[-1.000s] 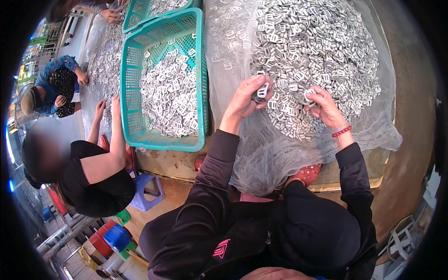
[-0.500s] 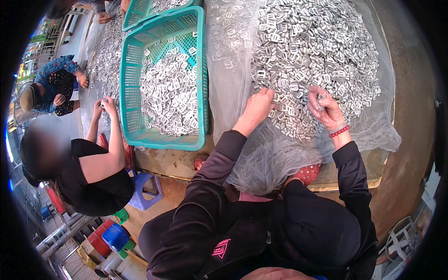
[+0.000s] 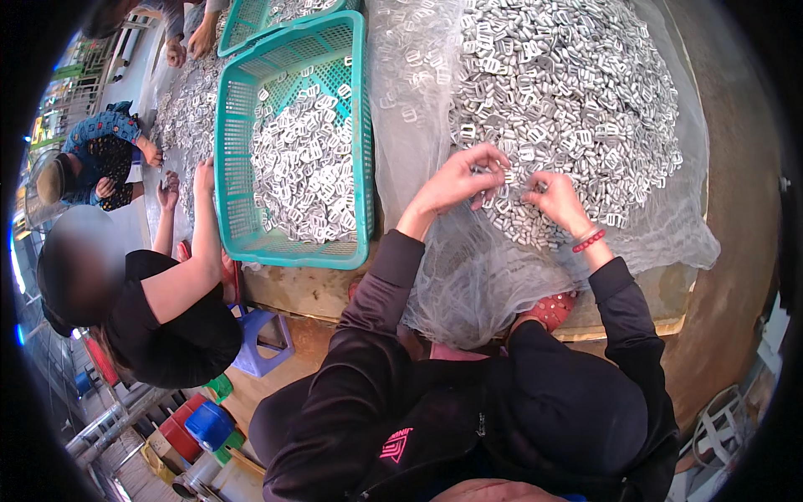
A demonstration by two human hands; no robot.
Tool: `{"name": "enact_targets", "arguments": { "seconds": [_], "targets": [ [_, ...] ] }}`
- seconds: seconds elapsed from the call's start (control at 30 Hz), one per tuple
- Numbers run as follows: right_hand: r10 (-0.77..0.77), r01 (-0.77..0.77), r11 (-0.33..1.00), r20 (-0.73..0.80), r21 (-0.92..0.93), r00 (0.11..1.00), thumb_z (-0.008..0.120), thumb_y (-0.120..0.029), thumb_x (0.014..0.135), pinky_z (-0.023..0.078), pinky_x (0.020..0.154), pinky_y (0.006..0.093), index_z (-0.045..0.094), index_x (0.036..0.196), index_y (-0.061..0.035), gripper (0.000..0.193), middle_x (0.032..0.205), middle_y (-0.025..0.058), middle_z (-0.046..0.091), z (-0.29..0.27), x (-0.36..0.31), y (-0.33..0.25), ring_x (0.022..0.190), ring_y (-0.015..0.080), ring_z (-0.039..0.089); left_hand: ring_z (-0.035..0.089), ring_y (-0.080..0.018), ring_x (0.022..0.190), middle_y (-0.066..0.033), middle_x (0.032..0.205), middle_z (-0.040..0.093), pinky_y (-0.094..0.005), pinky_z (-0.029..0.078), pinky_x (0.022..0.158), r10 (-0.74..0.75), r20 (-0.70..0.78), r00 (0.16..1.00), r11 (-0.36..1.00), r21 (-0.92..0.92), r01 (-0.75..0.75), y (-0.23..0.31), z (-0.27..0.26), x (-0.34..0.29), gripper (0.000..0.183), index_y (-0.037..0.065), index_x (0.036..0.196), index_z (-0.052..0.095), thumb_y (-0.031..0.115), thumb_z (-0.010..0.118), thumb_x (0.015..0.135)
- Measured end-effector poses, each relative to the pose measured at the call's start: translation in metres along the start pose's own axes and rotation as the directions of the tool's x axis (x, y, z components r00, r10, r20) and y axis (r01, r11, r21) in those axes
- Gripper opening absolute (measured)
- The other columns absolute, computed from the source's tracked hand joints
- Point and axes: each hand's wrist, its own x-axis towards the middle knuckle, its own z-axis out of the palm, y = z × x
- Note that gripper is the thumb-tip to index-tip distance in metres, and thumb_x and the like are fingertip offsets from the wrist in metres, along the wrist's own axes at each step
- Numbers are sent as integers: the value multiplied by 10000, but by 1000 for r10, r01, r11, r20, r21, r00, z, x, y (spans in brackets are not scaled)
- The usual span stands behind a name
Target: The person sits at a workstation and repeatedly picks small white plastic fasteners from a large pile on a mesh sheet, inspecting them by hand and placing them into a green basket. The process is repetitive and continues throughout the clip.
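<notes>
A big pile of small silvery metal buckles (image 3: 577, 92), mixed with small rounded metal pieces, spreads over a pale mesh sheet (image 3: 460, 289) in front of me. Above the near edge of the pile, my left hand (image 3: 462, 179) has its thumb and fingers curled together, with a small metal buckle at their tips. Close to its right, my right hand (image 3: 559, 202) is pinched, its fingertips pointing at the left hand. What sits in that pinch is too small to make out. A red beaded bracelet (image 3: 590, 241) circles my right wrist.
Left of the pile stands a turquoise plastic basket (image 3: 361, 151) partly filled with buckles, a second basket (image 3: 242, 25) behind it. Farther left, a person in black (image 3: 180, 293) and others reach over more metal pieces. A purple stool (image 3: 263, 341) stands low at left.
My left hand has lifted and turned its fingers rightward. The right hand has moved left and down from its raised curl, closer to the left. The neighbour in black has spread both hands apart.
</notes>
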Motion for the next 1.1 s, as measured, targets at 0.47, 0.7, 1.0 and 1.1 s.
{"name": "enact_targets", "arguments": {
  "seconds": [0.47, 0.7, 1.0, 1.1],
  "targets": [
    [-91, -215, 403, 273, 890, 958, 593, -143, 854, 314, 355, 185, 554, 1060, -32, 237, 819, 49, 539, -55, -4, -30, 612, 104, 513, 563, -227, 705, -93, 822, 572, -302, 467, 539, 152, -51, 987, 959, 248, -135, -10, -7, -1, 263, 17, 961, 569, 274, 601, 915],
    [-202, 126, 897, -139, -423, 970, 665, -157, 809, 502, 689, 460, 563, 1089, -73, 309, 908, 160, 619, -13, 14, -9, 827, 373, 618, 617, -179, 766, -103, 916, 616, -248, 465, 423, 202, -15, 979, 870, -456, -187, 26, 6, -6, 314, -2, 1089, 599, 265, 584, 925],
    [312, -184, 735, -85, 652, 946, 690, -169, 862, 319, 436, 199, 653, 798, -39, 149, 642, -30, 550, -36, 10, -12, 524, 43, 461, 627, -395, 873, -212, 909, 612, -482, 507, 736, 317, -368, 874, 421, 881, 218, -34, 8, 21, 346, -14, 989, 639, 238, 732, 772],
    [295, -189, 646, -14, 740, 955, 677, -164, 873, 298, 392, 174, 644, 873, -57, 112, 692, -15, 567, -40, 4, -17, 503, 51, 480, 624, -359, 830, -149, 829, 593, -438, 495, 700, 343, -386, 856, 404, 884, 236, -46, 9, 22, 331, -20, 852, 628, 291, 725, 792]
  ]
}}
